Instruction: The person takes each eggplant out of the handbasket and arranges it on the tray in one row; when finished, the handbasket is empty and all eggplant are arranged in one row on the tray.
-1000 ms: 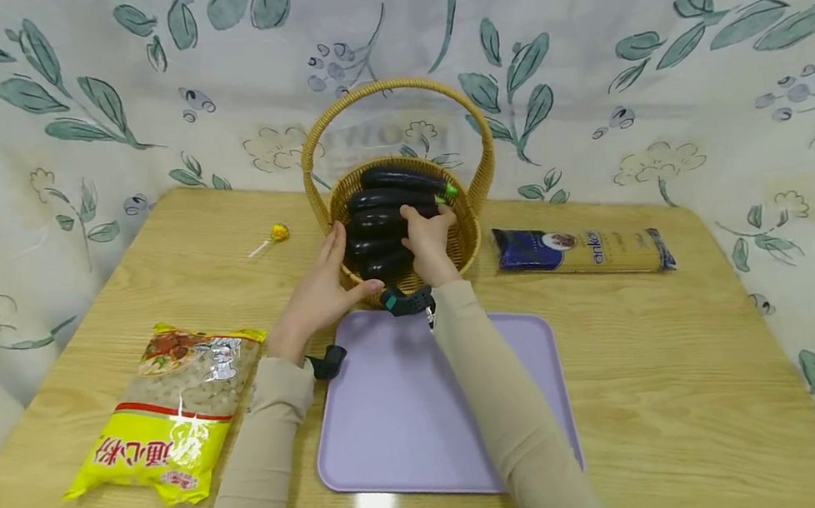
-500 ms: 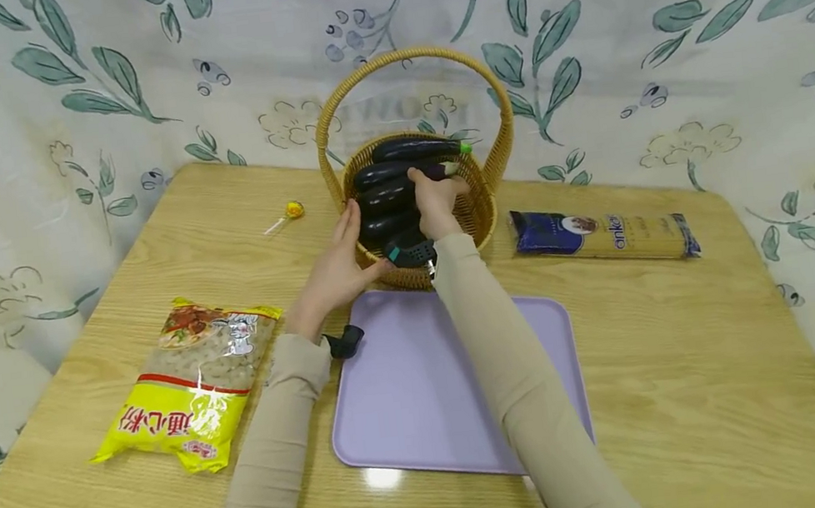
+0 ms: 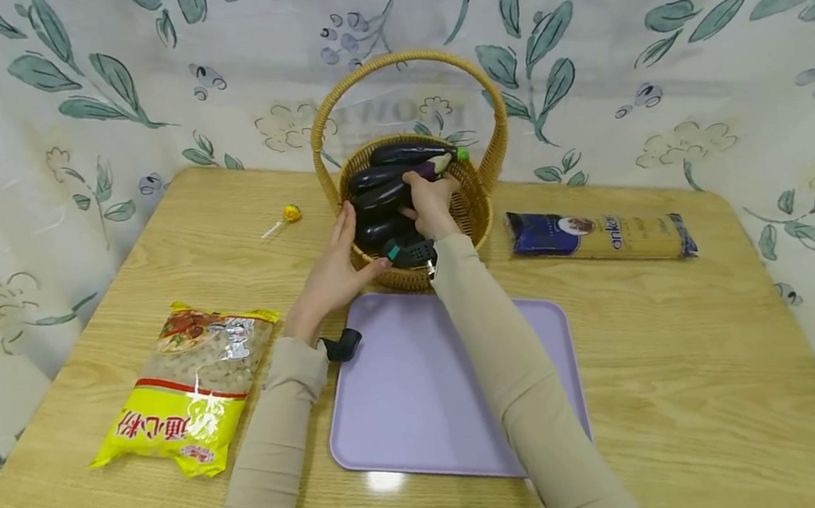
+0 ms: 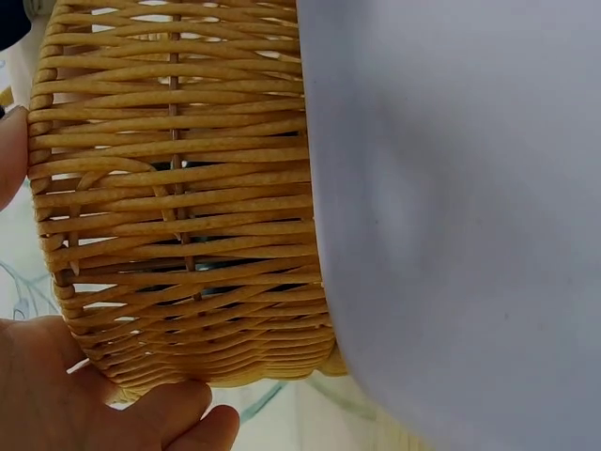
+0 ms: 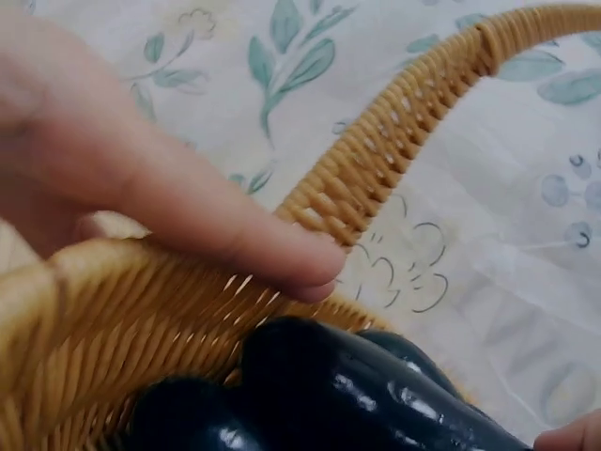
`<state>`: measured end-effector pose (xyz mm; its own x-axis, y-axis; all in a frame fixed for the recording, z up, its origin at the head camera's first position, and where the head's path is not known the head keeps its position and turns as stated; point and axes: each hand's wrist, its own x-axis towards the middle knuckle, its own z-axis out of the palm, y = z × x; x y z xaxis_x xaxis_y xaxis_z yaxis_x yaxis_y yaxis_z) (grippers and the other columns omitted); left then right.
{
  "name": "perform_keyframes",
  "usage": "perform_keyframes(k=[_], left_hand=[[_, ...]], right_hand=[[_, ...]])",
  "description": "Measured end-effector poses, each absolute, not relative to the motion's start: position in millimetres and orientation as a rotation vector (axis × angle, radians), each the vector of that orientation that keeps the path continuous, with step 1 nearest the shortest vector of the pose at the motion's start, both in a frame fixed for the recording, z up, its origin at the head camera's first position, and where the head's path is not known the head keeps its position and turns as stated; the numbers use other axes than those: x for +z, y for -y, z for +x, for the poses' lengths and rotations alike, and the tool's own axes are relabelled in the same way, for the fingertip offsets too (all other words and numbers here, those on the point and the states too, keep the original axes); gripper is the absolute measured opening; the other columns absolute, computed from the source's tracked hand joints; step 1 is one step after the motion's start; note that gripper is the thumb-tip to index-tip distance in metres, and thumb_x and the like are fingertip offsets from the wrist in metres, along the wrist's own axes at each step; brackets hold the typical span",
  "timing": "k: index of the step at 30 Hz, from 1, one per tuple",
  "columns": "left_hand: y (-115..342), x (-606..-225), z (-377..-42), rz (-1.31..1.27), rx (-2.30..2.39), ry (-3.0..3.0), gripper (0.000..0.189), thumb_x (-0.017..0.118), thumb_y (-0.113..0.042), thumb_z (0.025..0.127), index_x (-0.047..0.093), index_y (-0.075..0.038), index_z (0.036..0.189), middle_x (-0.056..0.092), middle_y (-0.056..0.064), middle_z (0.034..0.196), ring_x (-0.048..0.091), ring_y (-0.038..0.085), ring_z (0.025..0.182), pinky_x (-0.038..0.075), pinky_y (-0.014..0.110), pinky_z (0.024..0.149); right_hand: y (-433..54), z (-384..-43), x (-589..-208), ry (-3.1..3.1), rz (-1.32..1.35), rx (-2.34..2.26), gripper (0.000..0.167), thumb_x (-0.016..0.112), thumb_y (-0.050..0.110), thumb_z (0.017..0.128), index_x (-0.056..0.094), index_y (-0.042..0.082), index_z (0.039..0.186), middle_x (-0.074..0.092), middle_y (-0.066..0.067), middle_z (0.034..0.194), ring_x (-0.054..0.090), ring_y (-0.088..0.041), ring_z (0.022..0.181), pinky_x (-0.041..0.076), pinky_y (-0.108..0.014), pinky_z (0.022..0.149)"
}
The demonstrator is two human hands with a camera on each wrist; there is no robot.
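Observation:
A wicker basket (image 3: pixel 418 279) with a tall arched handle holds several glossy dark eggplants, among them one with a bright green stem (image 3: pixel 407 153) at the back. My left hand (image 3: pixel 331 284) grips the basket's left side, its thumb and fingers spread about the wall in the left wrist view. Inside the basket, my right hand (image 3: pixel 435 205) holds an eggplant (image 3: pixel 380 198) with a pale stem end, which slants up to the right. In the right wrist view a finger reaches past the base of the handle (image 5: pixel 357 178), above the eggplants (image 5: pixel 366 385); a fingertip shows at lower right.
A lilac tray (image 3: pixel 395 406) lies in front of the basket, partly under the right forearm. To the left are a yellow bag of macaroni (image 3: pixel 189 388) and a lollipop (image 3: pixel 290 214). A pack of spaghetti (image 3: pixel 602 236) lies right of the basket. A floral curtain (image 3: pixel 203 51) hangs behind.
The head view has shifted. The eggplant under my right hand has turned, its pale stem end rising toward the back right. My left hand stays on the basket's side.

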<state>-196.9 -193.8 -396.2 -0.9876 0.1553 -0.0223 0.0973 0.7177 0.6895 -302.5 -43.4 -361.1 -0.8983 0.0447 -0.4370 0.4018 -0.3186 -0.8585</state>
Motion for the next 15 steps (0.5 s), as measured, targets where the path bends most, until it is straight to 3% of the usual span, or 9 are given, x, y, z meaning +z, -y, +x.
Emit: perform_keyframes(k=[5,9,12,13,15], left_hand=[[191.0,-396.4,-196.8,0.244,1.147,-2.840,0.099,0.061,-0.043,0.092,-0.010,-0.017,0.156,-0.010,0.004,0.164,0.020,0.039,0.147,0.028,0.052,0.116],[191.6,-397.8,-195.2,0.215,1.153,-2.818,0.104,0.058,-0.059,0.089,-0.011,-0.019,0.156,-0.011,0.002,0.164,0.015,0.037,0.149,0.025,0.053,0.117],[193.9,-396.5,-194.0,0.184,1.154,-2.805,0.109,0.055,-0.070,0.084,-0.014,-0.022,0.155,-0.011,0.002,0.164,0.018,0.041,0.147,0.026,0.057,0.115],[194.4,-395.7,-194.2,0.181,1.152,-2.805,0.110,0.055,-0.071,0.084,-0.014,-0.023,0.155,-0.011,0.002,0.164,0.020,0.042,0.146,0.027,0.058,0.115],[194.5,-393.5,-195.4,0.187,1.146,-2.803,0.110,0.054,-0.072,0.083,-0.015,-0.023,0.155,-0.011,0.002,0.164,0.022,0.045,0.145,0.028,0.059,0.114]], right_hand=[[38.9,-292.4,-358.4,-1.758,0.487,-2.340,0.079,0.057,0.011,0.094,0.003,0.020,0.150,0.018,-0.018,0.153,0.052,-0.031,0.126,0.057,-0.048,0.086],[31.6,-283.0,-357.0,-1.834,0.417,-2.350,0.081,0.055,0.010,0.094,0.001,0.026,0.151,0.020,-0.017,0.153,0.054,-0.030,0.119,0.056,-0.049,0.085],[23.4,-278.0,-353.3,-1.874,0.365,-2.360,0.082,0.055,0.010,0.094,0.000,0.027,0.153,0.020,-0.017,0.153,0.057,-0.025,0.103,0.056,-0.049,0.085],[20.0,-277.0,-351.0,-1.883,0.358,-2.361,0.082,0.054,0.010,0.094,0.000,0.028,0.153,0.021,-0.017,0.153,0.057,-0.022,0.091,0.056,-0.048,0.083],[12.1,-275.9,-345.8,-1.891,0.347,-2.370,0.081,0.054,0.009,0.094,0.002,0.030,0.153,0.027,-0.016,0.151,0.055,-0.020,0.084,0.055,-0.049,0.082]])
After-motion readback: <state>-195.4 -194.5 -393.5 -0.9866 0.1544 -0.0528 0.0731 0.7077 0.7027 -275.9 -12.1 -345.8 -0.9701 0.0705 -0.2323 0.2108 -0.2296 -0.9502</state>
